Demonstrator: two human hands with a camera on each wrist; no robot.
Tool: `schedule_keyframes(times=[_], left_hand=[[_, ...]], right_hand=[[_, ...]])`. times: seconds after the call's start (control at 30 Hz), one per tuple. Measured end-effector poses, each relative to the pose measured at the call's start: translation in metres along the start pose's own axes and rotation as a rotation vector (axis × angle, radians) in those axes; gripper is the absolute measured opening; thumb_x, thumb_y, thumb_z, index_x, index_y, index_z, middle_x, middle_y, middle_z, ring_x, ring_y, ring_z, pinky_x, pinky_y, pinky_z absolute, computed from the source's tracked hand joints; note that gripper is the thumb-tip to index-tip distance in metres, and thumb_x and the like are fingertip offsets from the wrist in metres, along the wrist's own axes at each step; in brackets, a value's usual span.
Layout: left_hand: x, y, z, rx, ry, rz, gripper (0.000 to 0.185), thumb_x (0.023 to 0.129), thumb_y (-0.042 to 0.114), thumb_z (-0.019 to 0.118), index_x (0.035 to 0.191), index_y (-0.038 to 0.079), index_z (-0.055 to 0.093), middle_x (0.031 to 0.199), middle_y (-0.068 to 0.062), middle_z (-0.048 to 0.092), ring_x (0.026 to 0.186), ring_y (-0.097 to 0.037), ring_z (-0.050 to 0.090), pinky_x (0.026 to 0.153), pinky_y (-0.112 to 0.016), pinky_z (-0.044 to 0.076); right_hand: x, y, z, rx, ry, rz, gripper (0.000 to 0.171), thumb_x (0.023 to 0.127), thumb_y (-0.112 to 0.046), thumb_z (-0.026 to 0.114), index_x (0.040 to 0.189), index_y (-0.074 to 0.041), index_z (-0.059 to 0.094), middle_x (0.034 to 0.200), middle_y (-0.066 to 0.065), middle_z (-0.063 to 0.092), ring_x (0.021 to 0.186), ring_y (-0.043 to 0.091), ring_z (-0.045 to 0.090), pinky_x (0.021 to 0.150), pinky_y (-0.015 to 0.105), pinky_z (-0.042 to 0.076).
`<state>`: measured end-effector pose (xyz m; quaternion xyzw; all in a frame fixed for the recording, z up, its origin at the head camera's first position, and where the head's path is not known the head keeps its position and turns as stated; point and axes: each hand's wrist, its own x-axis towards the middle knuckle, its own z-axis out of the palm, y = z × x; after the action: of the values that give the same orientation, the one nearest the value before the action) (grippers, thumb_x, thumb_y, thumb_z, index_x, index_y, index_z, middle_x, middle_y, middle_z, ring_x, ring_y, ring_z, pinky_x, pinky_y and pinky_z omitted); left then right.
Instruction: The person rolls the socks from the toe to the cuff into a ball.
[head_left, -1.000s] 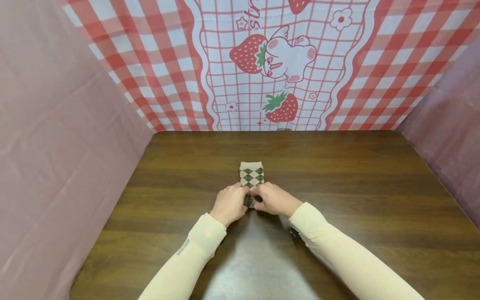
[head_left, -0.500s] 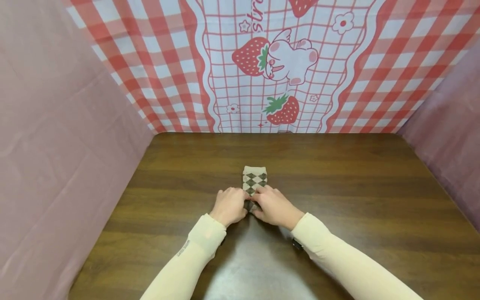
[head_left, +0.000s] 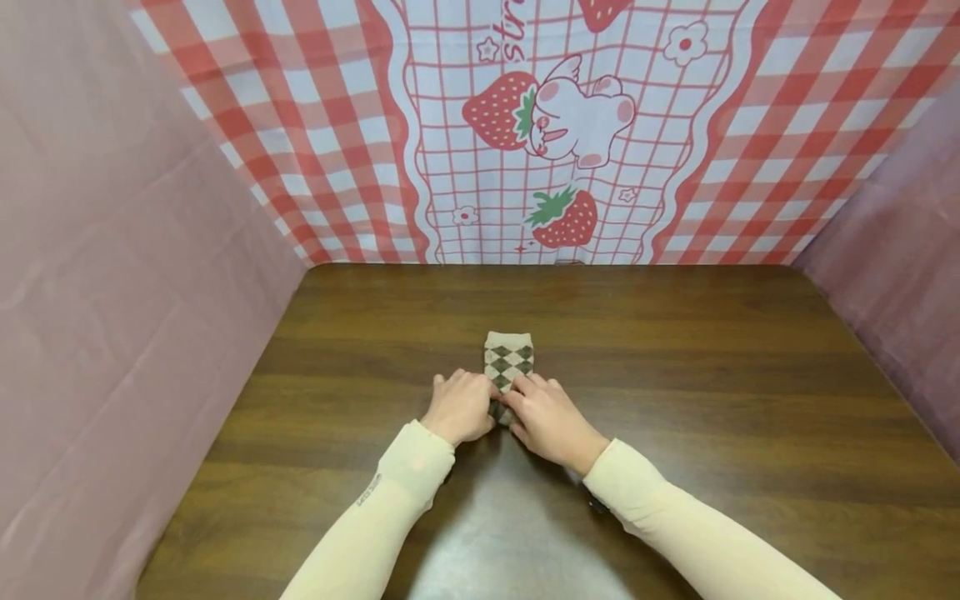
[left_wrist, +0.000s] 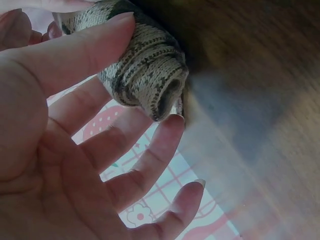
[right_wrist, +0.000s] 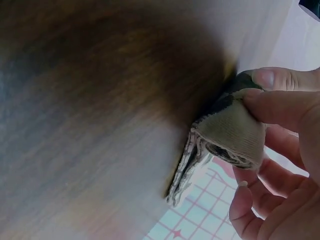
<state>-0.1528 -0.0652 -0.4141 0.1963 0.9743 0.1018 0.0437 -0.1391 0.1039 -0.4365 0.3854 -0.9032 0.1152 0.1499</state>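
an argyle sock (head_left: pixel 509 360) lies in the middle of the wooden table (head_left: pixel 712 375), its near end rolled up into a tight coil under both hands while the flat far end points toward the strawberry-print backdrop (head_left: pixel 547 125). the left hand (head_left: pixel 459 406) pinches the left end of the roll, thumb over the top and fingers beneath, as the left wrist view shows with the roll (left_wrist: pixel 145 75) caught at the fingertips. the right hand (head_left: pixel 551 417) grips the right end the same way, thumb and forefinger nipping the knit. the likely trouble is the coil springing loose: the hold is only at the fingertips, and the fabric is springy, so any slackening of either pinch could let the layers unwind. uneven pressure between the two hands could also skew the roll, leaving one edge telescoping out sideways.
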Motion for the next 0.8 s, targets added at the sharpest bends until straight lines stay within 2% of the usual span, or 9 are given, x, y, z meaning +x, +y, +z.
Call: schedule_keyframes(times=[0.27,0.43,0.53,0.63,0.8], left_hand=[[-0.003,-0.001,-0.002,-0.004,0.007,0.008,0.013,0.074,0.015,0.080,0.084,0.024,0.077,0.096,0.000,0.071,0.090,-0.026,0.059,0.073,-0.048,0.041],[-0.009,-0.001,0.000,0.005,0.018,0.027,0.020,0.077,0.019,0.080,0.097,0.019,0.078,0.102,-0.004,0.067,0.093,-0.028,0.056,0.073,-0.045,0.041],[-0.012,0.001,0.002,0.023,0.052,0.042,0.035,0.078,0.024,0.082,0.110,0.014,0.075,0.110,-0.007,0.063,0.098,-0.030,0.055,0.074,-0.044,0.042],[-0.014,0.004,0.003,0.023,0.109,0.056,0.042,0.076,0.022,0.083,0.115,0.012,0.072,0.112,-0.008,0.062,0.097,-0.030,0.055,0.073,-0.043,0.044],[-0.015,0.007,0.006,0.023,0.188,0.095,0.032,0.074,0.016,0.083,0.104,0.009,0.073,0.100,-0.006,0.063,0.087,-0.027,0.058,0.068,-0.041,0.045]], right_hand=[[0.004,0.002,-0.001,0.029,-0.027,0.006,0.025,0.072,-0.010,0.083,0.094,-0.005,0.072,0.090,0.007,0.065,0.081,0.027,0.063,0.063,0.039,0.046],[0.008,0.006,-0.002,0.058,-0.085,-0.003,0.020,0.075,-0.010,0.081,0.093,-0.006,0.073,0.089,0.007,0.067,0.080,0.027,0.065,0.062,0.041,0.049],[0.010,0.010,-0.003,0.073,-0.112,-0.003,0.017,0.076,-0.009,0.079,0.091,-0.007,0.072,0.086,0.006,0.065,0.077,0.027,0.065,0.063,0.044,0.051],[0.012,0.014,-0.006,0.088,-0.129,-0.006,0.015,0.075,-0.008,0.078,0.088,-0.007,0.070,0.082,0.005,0.064,0.073,0.026,0.064,0.062,0.045,0.052],[0.015,0.017,-0.009,0.114,-0.146,0.002,0.015,0.075,-0.006,0.077,0.088,-0.006,0.070,0.084,0.007,0.067,0.073,0.027,0.066,0.064,0.045,0.053]])
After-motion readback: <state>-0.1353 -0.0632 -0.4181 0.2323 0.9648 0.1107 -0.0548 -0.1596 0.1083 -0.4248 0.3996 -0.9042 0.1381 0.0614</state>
